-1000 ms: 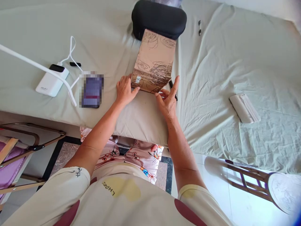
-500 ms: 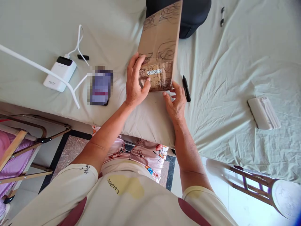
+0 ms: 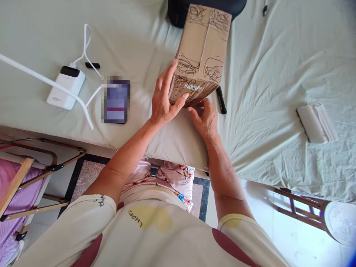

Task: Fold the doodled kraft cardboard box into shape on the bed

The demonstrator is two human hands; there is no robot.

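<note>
A brown cardboard box (image 3: 204,44) with black scribbles and a small printed label on its near end is tilted on the cloth-covered surface (image 3: 267,111). My left hand (image 3: 166,94) grips its left near edge, with the thumb across the near end and the fingers along the side. At the bottom near corner, my right hand (image 3: 205,116) has its thumb and bent fingers against the box's lower edge; some fingertips are hidden beneath it. A black marker (image 3: 221,100) lies just right of the box, partly covered by it.
Left of the box are a phone (image 3: 116,102) with a blurred screen, a white power bank (image 3: 66,87) with cables, and a small black piece (image 3: 92,65). A black case (image 3: 175,13) stands behind. A tissue pack (image 3: 317,123) and a pen (image 3: 265,9) lie rightward.
The box has rolled and shifted to the right, so its seamed top face now shows more fully. My left hand has followed it, while my right hand has tucked further under the near edge.
</note>
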